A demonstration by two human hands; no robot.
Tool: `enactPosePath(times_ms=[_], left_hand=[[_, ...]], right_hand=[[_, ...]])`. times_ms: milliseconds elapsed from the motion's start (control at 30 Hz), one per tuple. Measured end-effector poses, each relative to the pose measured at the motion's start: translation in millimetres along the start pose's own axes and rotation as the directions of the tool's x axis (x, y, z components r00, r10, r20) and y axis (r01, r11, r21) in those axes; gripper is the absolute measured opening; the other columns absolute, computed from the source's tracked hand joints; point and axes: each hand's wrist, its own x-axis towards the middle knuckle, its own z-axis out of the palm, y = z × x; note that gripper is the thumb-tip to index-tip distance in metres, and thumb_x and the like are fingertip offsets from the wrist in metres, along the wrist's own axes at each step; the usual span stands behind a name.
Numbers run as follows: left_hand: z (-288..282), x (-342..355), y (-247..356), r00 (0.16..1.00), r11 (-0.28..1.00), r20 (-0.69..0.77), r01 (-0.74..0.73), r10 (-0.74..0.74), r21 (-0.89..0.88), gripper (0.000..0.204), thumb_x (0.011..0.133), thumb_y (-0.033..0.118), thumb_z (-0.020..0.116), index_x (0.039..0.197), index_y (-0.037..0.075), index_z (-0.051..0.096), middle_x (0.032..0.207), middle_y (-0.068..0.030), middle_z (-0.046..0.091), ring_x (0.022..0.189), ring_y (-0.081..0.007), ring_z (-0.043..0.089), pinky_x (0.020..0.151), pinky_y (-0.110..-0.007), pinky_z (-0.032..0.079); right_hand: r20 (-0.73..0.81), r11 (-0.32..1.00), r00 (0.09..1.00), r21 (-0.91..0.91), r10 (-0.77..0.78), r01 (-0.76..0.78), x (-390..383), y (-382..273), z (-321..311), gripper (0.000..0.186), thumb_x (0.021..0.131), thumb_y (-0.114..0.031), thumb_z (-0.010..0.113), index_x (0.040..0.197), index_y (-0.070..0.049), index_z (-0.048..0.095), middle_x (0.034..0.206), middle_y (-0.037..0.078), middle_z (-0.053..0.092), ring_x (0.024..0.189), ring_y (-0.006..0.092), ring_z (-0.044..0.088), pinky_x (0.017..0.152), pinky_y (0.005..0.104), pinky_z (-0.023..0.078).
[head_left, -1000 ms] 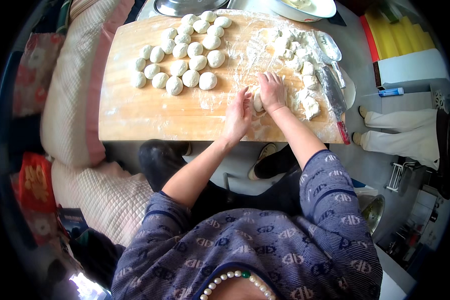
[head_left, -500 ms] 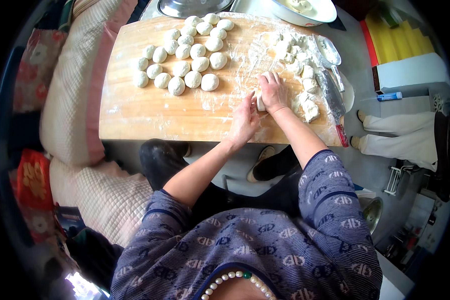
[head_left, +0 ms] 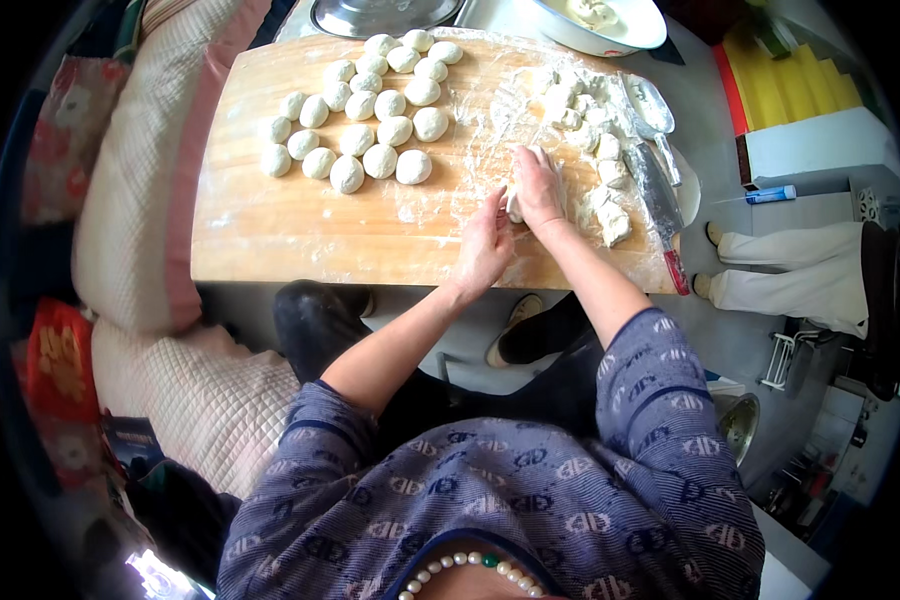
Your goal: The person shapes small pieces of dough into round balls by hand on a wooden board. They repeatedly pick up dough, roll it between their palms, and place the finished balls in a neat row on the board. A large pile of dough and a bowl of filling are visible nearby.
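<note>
Both hands have shifted slightly up the floured wooden board [head_left: 300,225] since a moment ago. A small dough piece [head_left: 515,203] lies on the board, pressed between them: the right hand [head_left: 538,187] cups over it, grip curled onto the dough, while the left hand [head_left: 485,245] touches its near side, fingers loosely bent. Rows of round dough balls [head_left: 365,120] sit well apart to the left; cut dough chunks [head_left: 605,180] and a cleaver [head_left: 660,205] lie just right.

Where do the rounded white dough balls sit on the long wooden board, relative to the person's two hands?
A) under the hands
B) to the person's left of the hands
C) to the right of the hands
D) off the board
B: the rounded white dough balls cluster on the long wooden board at its far left part, while the left hand and right hand work further right.
</note>
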Motion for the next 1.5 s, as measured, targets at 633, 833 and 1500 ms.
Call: enactPosePath(times_ms=[633, 833, 1500], left_hand=[[-5, -9, 16, 0.992, 0.976, -0.019, -0.117, 0.123, 0.183, 0.061, 0.081, -0.012, 0.046, 0.141, -0.001, 0.039, 0.126, -0.023, 0.059, 0.117, -0.0318, 0.058, 0.101, -0.04, 0.046], [1, 0, 4, 0.998, 0.979, -0.042, -0.037, 0.046, 0.198, 0.062, 0.08, -0.013, 0.044, 0.142, -0.002, 0.039, 0.126, -0.0226, 0.059, 0.116, -0.0327, 0.058, 0.102, -0.039, 0.046], [-3, -7, 14, 0.99, 0.989, -0.067, -0.12, 0.126, 0.089, 0.066, 0.08, -0.013, 0.043, 0.145, -0.002, 0.032, 0.132, -0.0242, 0.054, 0.117, -0.0347, 0.057, 0.103, -0.041, 0.045]], right_hand=[[0.07, 1.0, 0.997, -0.006, -0.026, 0.027, -25, 2, -13, 0.026, 0.084, -0.007, 0.053, 0.108, -0.008, 0.063, 0.105, 0.015, 0.064, 0.099, 0.0352, 0.06, 0.085, 0.0448, 0.049], [0.023, 0.985, 0.997, 0.154, 0.08, -0.082, -1, -1, 3, 0.023, 0.089, -0.007, 0.049, 0.106, -0.007, 0.063, 0.105, 0.014, 0.065, 0.1, 0.0344, 0.058, 0.088, 0.0413, 0.047], [-0.027, 0.994, 0.998, 0.099, -0.054, 0.056, -17, 9, 1, 0.02, 0.09, -0.012, 0.052, 0.106, -0.005, 0.063, 0.103, 0.016, 0.063, 0.098, 0.0368, 0.058, 0.084, 0.0466, 0.047]])
